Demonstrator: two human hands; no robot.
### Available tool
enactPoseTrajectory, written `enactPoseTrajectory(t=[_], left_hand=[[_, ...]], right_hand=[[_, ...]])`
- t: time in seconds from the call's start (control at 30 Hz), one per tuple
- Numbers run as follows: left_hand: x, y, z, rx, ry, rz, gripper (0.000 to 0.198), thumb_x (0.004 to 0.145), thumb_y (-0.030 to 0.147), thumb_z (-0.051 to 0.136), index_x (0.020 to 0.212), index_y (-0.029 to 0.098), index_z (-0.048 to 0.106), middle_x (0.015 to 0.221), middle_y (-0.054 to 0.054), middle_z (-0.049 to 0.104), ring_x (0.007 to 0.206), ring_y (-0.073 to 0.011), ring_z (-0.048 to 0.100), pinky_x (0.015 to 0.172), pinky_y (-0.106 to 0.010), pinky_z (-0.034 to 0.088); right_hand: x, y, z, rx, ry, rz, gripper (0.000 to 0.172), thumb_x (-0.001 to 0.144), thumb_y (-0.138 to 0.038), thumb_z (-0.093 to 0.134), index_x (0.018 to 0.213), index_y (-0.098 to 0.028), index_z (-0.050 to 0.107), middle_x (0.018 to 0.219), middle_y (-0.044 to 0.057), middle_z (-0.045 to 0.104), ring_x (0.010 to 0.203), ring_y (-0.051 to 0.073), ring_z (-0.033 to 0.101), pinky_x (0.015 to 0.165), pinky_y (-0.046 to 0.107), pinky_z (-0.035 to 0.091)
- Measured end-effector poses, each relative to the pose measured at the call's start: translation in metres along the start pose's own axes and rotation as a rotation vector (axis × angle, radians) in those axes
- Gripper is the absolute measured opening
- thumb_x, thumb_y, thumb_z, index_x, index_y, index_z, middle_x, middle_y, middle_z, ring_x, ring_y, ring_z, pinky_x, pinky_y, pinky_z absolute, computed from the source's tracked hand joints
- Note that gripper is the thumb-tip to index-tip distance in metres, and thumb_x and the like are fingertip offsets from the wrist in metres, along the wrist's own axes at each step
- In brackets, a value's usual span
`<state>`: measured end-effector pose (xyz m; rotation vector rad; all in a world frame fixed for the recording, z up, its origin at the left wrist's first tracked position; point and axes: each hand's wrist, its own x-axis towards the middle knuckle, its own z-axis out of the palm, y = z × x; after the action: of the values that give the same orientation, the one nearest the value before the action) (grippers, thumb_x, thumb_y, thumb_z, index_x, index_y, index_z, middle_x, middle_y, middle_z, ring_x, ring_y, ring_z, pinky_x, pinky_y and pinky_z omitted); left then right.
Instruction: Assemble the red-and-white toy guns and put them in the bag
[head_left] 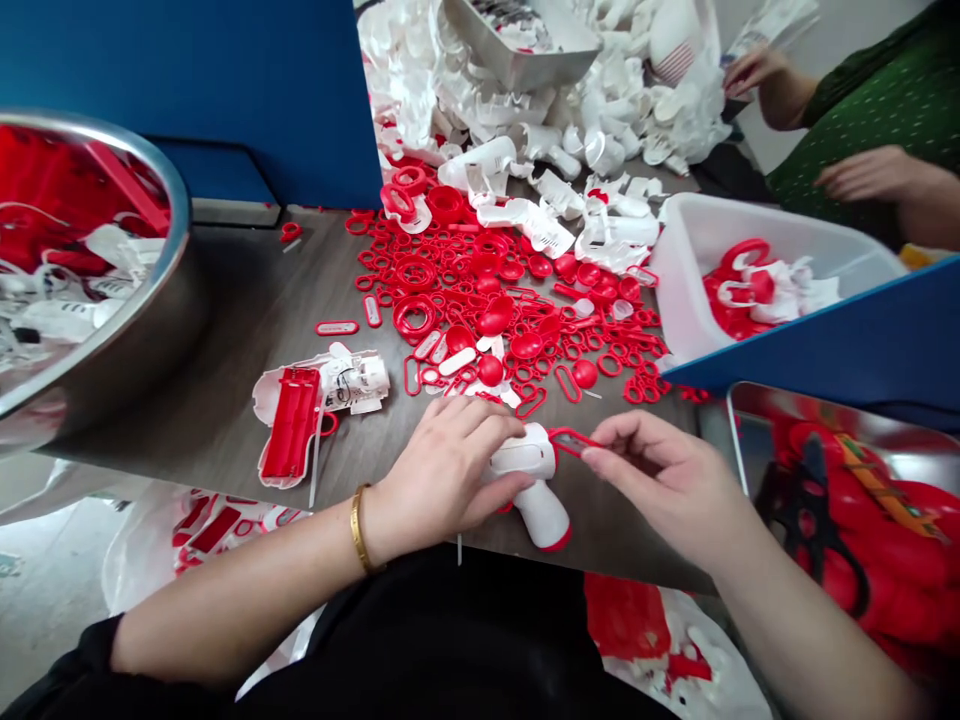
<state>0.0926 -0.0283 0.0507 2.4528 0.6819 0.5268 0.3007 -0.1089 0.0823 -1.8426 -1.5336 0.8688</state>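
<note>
Near the table's front edge lies a white gun-shaped plastic housing (544, 510) with a red rim at the end of its grip. My left hand (450, 465) is closed over its barrel, fingers on top and thumb along the near side. Between the thumb and fingers of my right hand (652, 465) is a red oval ring (574, 440), its far end close to the housing; whether they touch I cannot tell. Left of my hands rests an opened housing half (266, 405) with a red battery tray (292, 425) and wiring showing.
Many small red plastic parts (487, 270) spread behind my hands, with white shells (540, 220) piled beyond. A steel bowl (176, 200) stands left, a translucent bin (679, 270) right. Black scissors (814, 520) lie in a metal tray at right. Another person's hands (870, 180) are at upper right.
</note>
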Motion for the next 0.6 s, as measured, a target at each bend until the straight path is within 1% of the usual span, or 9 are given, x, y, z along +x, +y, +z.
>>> enactPoseTrajectory(t=[0.03,0.1,0.2,0.27,0.33,0.4,0.47,0.53,0.6], left_hand=[[0.005,0.005,0.000,-0.031,-0.001,-0.007,0.025,0.092,0.039,0.054,0.107,0.019,0.055,0.103,-0.006,0.066,0.097,-0.0219,0.061,0.087,-0.037,0.044],[0.020,0.015,0.001,-0.074,-0.057,-0.037,0.018,0.094,0.031,0.049,0.104,0.019,0.056,0.090,-0.004,0.068,0.085,-0.0193,0.065,0.078,-0.032,0.047],[0.049,0.026,0.004,-0.031,-0.166,-0.132,0.019,0.091,0.022,0.046,0.108,0.017,0.054,0.079,-0.003,0.069,0.072,-0.0205,0.067,0.063,-0.029,0.047],[0.069,0.027,0.007,0.060,-0.237,-0.174,0.026,0.088,0.021,0.048,0.114,0.016,0.052,0.080,-0.005,0.069,0.074,-0.0238,0.068,0.060,-0.030,0.048],[0.086,0.022,0.010,0.160,-0.315,-0.175,0.024,0.088,0.022,0.049,0.111,0.016,0.055,0.082,-0.007,0.070,0.079,-0.0260,0.069,0.063,-0.031,0.049],[0.099,0.012,0.013,0.240,-0.369,-0.165,0.024,0.091,0.027,0.049,0.109,0.015,0.057,0.090,-0.010,0.070,0.086,-0.0277,0.069,0.068,-0.033,0.051],[0.105,0.001,0.016,0.296,-0.381,-0.148,0.035,0.092,0.038,0.050,0.114,0.012,0.056,0.100,-0.013,0.068,0.093,-0.0293,0.067,0.074,-0.036,0.052],[0.103,-0.006,0.016,0.311,-0.353,-0.124,0.043,0.093,0.045,0.049,0.118,0.010,0.054,0.107,-0.015,0.065,0.099,-0.0292,0.065,0.079,-0.037,0.051],[0.090,-0.009,0.015,0.287,-0.294,-0.074,0.042,0.094,0.045,0.047,0.118,0.012,0.055,0.108,-0.013,0.064,0.101,-0.0274,0.063,0.085,-0.038,0.050]], right_hand=[[-0.002,0.002,0.001,-0.035,0.017,-0.032,0.010,0.085,-0.033,0.060,0.087,-0.023,0.062,0.074,-0.001,0.067,0.062,0.013,0.063,0.057,0.024,0.050],[-0.004,0.005,0.004,-0.111,0.052,-0.114,0.009,0.087,-0.026,0.057,0.093,-0.023,0.063,0.078,0.000,0.069,0.066,0.014,0.065,0.061,0.025,0.053],[0.000,0.006,0.007,-0.261,0.220,-0.272,0.013,0.088,-0.019,0.054,0.094,-0.023,0.064,0.089,0.003,0.070,0.077,0.016,0.067,0.072,0.029,0.055],[0.006,0.009,0.006,-0.361,0.330,-0.363,0.016,0.087,-0.015,0.053,0.094,-0.022,0.065,0.097,0.006,0.070,0.090,0.019,0.067,0.082,0.033,0.054],[0.014,0.018,0.005,-0.394,0.394,-0.395,0.017,0.085,-0.015,0.054,0.093,-0.022,0.067,0.102,0.007,0.069,0.093,0.019,0.067,0.082,0.033,0.055],[0.024,0.033,0.005,-0.337,0.389,-0.313,0.017,0.084,-0.019,0.055,0.093,-0.021,0.069,0.100,0.007,0.070,0.084,0.019,0.069,0.074,0.033,0.056],[0.033,0.051,0.006,-0.223,0.293,-0.101,0.014,0.082,-0.023,0.057,0.090,-0.021,0.069,0.088,0.005,0.072,0.071,0.018,0.069,0.065,0.033,0.057],[0.034,0.063,0.005,-0.052,0.194,0.137,0.012,0.079,-0.026,0.060,0.086,-0.020,0.069,0.076,0.003,0.072,0.064,0.018,0.069,0.063,0.033,0.057],[0.024,0.069,-0.005,0.142,0.196,0.259,0.013,0.077,-0.029,0.064,0.085,-0.020,0.068,0.075,0.003,0.072,0.065,0.019,0.070,0.064,0.033,0.058]])
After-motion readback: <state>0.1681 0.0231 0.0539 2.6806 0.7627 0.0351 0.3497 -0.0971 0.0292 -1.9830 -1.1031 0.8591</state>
